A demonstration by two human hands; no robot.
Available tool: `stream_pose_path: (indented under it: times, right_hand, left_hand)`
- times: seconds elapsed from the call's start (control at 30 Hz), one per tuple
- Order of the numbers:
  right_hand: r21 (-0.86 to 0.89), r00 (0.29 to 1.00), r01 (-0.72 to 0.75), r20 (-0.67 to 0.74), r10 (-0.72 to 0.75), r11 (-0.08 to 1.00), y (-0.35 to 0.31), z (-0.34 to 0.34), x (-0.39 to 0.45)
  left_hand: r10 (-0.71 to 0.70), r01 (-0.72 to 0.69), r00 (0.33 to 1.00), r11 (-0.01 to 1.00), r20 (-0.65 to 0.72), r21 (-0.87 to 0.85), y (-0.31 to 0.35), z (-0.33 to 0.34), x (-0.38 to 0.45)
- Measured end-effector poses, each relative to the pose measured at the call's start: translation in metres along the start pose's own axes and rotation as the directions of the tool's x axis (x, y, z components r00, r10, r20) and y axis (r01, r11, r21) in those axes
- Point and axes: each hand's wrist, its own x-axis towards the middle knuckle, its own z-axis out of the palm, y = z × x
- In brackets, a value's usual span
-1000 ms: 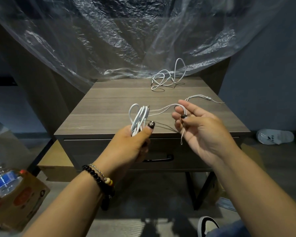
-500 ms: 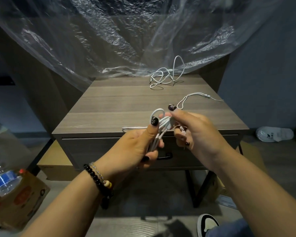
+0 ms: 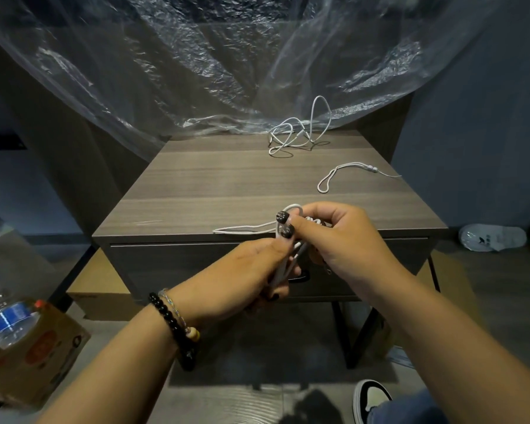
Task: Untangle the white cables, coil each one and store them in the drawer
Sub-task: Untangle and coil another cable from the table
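Observation:
My left hand (image 3: 257, 270) grips a bundle of coiled white cable (image 3: 288, 258) in front of the closed drawer (image 3: 172, 267). My right hand (image 3: 340, 240) pinches the same cable at the top of the bundle, thumb against my left thumb. A loose loop of it (image 3: 242, 230) trails left over the table's front edge. A thin white cord (image 3: 343, 172) lies on the table to the right. A second tangled white cable (image 3: 297, 133) sits at the back of the wooden table (image 3: 211, 185). The drawer handle is mostly hidden behind my hands.
Clear plastic sheeting (image 3: 196, 71) hangs over the back of the table. A cardboard box with a water bottle (image 3: 10, 319) stands on the floor at left. A white slipper (image 3: 493, 238) lies on the floor at right. My shoe (image 3: 371, 396) shows at the bottom.
My right hand came in from the right to meet the left at the bundle. The bundle dropped from above the tabletop to in front of the drawer, and a loop now trails left.

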Motion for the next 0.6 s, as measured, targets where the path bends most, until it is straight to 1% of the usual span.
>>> stream_pose_path:
  times: [0.1, 0.13, 0.23, 0.3, 0.37, 0.43, 0.5, 0.6]
  right_hand:
    - [0.027, 0.999, -0.024, 0.031, 0.023, 0.999, -0.001, -0.004, 0.001]
    - [0.016, 0.999, -0.021, 0.041, 0.02, 1.0, -0.002, -0.005, 0.0]
    - [-0.042, 1.0, 0.021, 0.014, -0.02, 0.999, -0.004, -0.006, 0.002]
    - [-0.058, 0.998, 0.027, -0.062, -0.031, 0.998, -0.005, -0.01, 0.005]
    - [-0.056, 0.989, 0.032, -0.145, -0.04, 0.998, -0.006, -0.017, 0.007]
    - [-0.016, 0.982, 0.053, -0.178, -0.055, 0.998, -0.009, -0.023, 0.007]
    - [0.047, 0.986, 0.069, -0.154, -0.061, 0.997, -0.011, -0.025, 0.006]
    - [0.177, 0.997, 0.071, -0.041, -0.065, 0.982, -0.011, -0.023, 0.003]
  left_hand:
    - [-0.015, 0.021, 0.988, 0.999, 0.155, -0.034, -0.004, -0.008, -0.001]
    - [-0.012, 0.018, 0.985, 0.999, 0.172, -0.032, -0.005, -0.009, -0.002]
    - [0.012, -0.004, 0.991, 0.998, 0.131, -0.06, -0.004, -0.006, -0.002]
    - [0.01, -0.001, 0.996, 0.995, 0.093, -0.096, -0.003, -0.004, -0.002]
    - [-0.011, 0.018, 0.999, 0.991, 0.051, -0.129, -0.002, -0.004, -0.002]
    - [-0.059, 0.061, 0.998, 0.979, 0.014, -0.195, -0.002, -0.007, -0.002]
    - [-0.098, 0.094, 0.995, 0.964, -0.001, -0.249, -0.002, -0.011, -0.002]
    - [-0.116, 0.117, 0.993, 0.963, 0.019, -0.242, -0.002, -0.01, -0.001]
